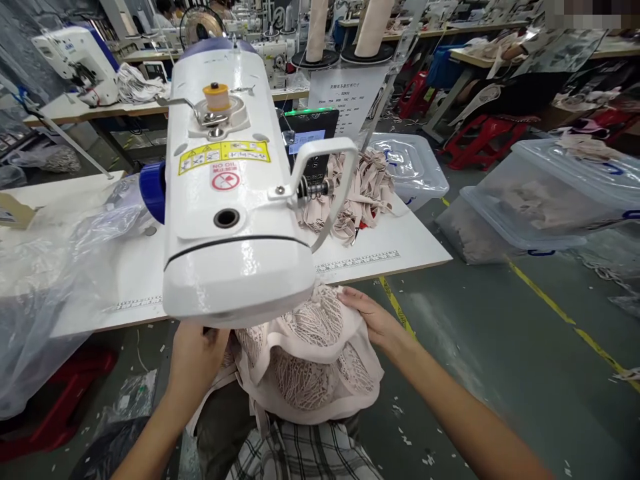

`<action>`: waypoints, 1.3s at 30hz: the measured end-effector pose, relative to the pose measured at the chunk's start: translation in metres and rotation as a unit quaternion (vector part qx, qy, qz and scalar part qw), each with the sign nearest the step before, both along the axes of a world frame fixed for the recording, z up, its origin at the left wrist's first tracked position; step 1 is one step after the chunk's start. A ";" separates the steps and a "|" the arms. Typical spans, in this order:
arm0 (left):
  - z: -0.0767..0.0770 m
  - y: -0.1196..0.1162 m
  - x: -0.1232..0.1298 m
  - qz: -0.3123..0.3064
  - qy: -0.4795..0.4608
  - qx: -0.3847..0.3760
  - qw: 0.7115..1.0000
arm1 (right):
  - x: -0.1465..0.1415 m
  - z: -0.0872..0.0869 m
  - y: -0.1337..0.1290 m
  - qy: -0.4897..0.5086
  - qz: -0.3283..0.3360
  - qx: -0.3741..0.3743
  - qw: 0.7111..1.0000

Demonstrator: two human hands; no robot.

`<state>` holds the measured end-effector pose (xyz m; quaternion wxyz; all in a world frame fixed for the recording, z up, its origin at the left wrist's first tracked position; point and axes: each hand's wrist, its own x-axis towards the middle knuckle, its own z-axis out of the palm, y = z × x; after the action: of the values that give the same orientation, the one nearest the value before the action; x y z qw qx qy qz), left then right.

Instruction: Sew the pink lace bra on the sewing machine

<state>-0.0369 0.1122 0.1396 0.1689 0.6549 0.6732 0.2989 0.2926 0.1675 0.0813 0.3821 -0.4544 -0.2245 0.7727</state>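
Note:
A beige lace bra (315, 353) hangs over the front edge of the table, draped above my lap. My right hand (370, 317) pinches the bra's upper right edge between thumb and fingers. Beside the lower front of the white sewing machine (235, 267), my left hand (197, 357) is closed at the left part of the beige fabric; its fingertips are partly hidden by the machine head. The needle area is out of sight beneath that head.
Beige fabric strips (370, 187) lie heaped behind the machine on the white table (415, 243). Clear plastic sheeting (65, 267) covers the table's left. Lidded plastic bins (565, 187) stand on the right, and a red stool (60, 413) is at lower left.

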 end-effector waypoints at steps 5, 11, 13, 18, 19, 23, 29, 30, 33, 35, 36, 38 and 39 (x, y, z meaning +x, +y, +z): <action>0.023 -0.054 0.038 -0.171 -0.010 0.225 0.959 | -0.010 0.052 -0.019 -0.048 0.081 0.155 0.983; 0.034 -0.055 0.067 -0.273 -0.062 0.073 0.957 | -0.066 0.103 -0.053 -0.062 0.410 0.291 0.862; 0.032 -0.043 0.058 -0.223 -0.101 -0.121 0.962 | -0.076 0.099 -0.049 -0.145 0.378 0.329 0.853; 0.010 -0.013 0.032 -0.054 -0.125 -0.187 0.973 | -0.084 0.068 -0.017 -0.353 0.282 0.339 0.825; 0.004 -0.008 0.030 -0.036 -0.115 -0.158 0.980 | -0.085 0.062 -0.011 -0.363 0.277 0.332 0.825; -0.021 0.007 0.026 -0.009 -0.092 -0.094 0.991 | -0.089 0.052 0.004 -0.348 0.265 0.319 0.841; -0.032 0.010 0.019 0.006 -0.096 -0.086 0.992 | -0.092 0.057 0.013 -0.325 0.263 0.310 0.854; -0.030 0.010 0.020 0.009 -0.094 -0.083 0.992 | -0.092 0.058 0.014 -0.322 0.263 0.307 0.856; -0.026 0.010 0.021 0.019 -0.084 -0.075 0.993 | -0.092 0.057 0.014 -0.320 0.261 0.299 0.860; -0.025 0.010 0.019 0.014 -0.079 -0.071 0.994 | -0.092 0.056 0.012 -0.322 0.262 0.295 0.861; -0.026 0.009 0.017 0.007 -0.078 -0.069 0.995 | -0.091 0.055 0.011 -0.325 0.261 0.296 0.859; -0.031 0.006 0.010 -0.002 -0.089 -0.059 0.994 | -0.088 0.051 0.009 -0.332 0.260 0.301 0.855; -0.036 0.002 0.006 0.000 -0.097 -0.054 0.994 | -0.085 0.049 0.008 -0.335 0.260 0.304 0.853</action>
<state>-0.0307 0.1146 0.1039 0.2688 0.6128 0.6685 0.3244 0.2075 0.1754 0.1304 0.1878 -0.4715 -0.6730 0.5380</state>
